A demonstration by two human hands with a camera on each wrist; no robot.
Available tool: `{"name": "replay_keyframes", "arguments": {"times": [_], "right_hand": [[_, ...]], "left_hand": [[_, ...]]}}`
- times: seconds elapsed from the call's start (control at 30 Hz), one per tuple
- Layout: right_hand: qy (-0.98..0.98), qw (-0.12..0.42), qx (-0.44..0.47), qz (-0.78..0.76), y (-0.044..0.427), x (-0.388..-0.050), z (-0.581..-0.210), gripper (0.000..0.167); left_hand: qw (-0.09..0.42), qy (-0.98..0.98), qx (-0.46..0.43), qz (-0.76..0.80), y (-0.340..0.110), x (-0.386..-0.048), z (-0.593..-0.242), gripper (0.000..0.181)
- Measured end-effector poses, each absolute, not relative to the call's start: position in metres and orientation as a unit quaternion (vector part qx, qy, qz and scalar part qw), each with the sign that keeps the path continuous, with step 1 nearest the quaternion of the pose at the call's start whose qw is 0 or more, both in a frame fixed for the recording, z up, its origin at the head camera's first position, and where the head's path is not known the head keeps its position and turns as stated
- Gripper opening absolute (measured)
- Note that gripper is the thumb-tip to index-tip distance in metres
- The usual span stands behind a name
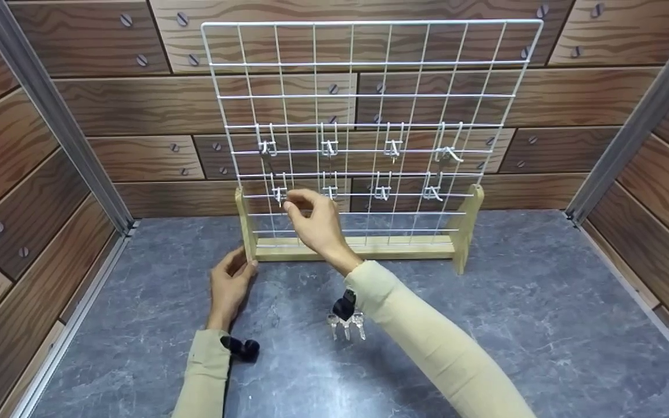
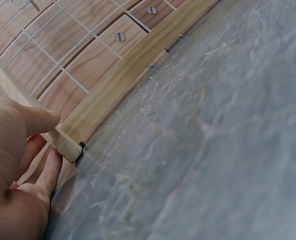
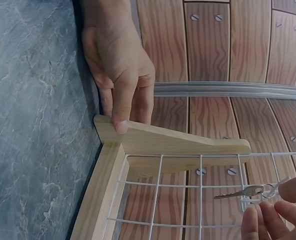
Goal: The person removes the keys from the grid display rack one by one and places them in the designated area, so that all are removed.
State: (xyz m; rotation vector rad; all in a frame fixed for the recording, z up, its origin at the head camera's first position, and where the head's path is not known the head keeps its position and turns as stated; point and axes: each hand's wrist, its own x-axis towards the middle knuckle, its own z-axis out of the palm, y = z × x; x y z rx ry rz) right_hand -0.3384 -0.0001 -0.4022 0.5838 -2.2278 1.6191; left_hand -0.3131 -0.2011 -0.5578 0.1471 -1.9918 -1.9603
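Observation:
A white wire grid [image 1: 369, 96] stands upright in a wooden base [image 1: 358, 248]. White hooks hang on it in two rows. My right hand [image 1: 317, 220] is at the leftmost hook [image 1: 278, 194] of the lower row, thumb and fingertips curled close together. In the right wrist view, a key [image 3: 240, 192] hangs down from a small ring [image 3: 269, 190] beside these fingertips, which pinch the ring's edge. My left hand [image 1: 230, 284] holds the bottom of the base's left wooden foot [image 2: 65, 144], thumb on one side and fingers on the other.
Several loose keys [image 1: 346, 326] lie on the grey marbled tabletop [image 1: 288, 354], partly below my right sleeve. Thin dark shapes hang under some upper hooks [image 1: 329, 148], too small to make out. Wood-patterned walls [image 1: 137, 104] with metal corner rails [image 1: 50, 110] enclose the table.

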Motion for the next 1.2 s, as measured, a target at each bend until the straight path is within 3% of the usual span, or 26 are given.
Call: {"name": "replay_keyframes", "arguments": {"times": [0.5, 1.2], "right_hand": [[-0.796, 0.190, 0.182, 0.545, -0.016, -0.347, -0.407, 0.016], [-0.789, 0.187, 0.161, 0.563, -0.016, -0.351, -0.406, 0.009]], "left_hand": [[0.176, -0.704, 0.054, -0.686, -0.203, -0.311, -0.562, 0.047], [0.176, -0.704, 0.052, -0.686, -0.202, -0.315, -0.561, 0.048]]}}
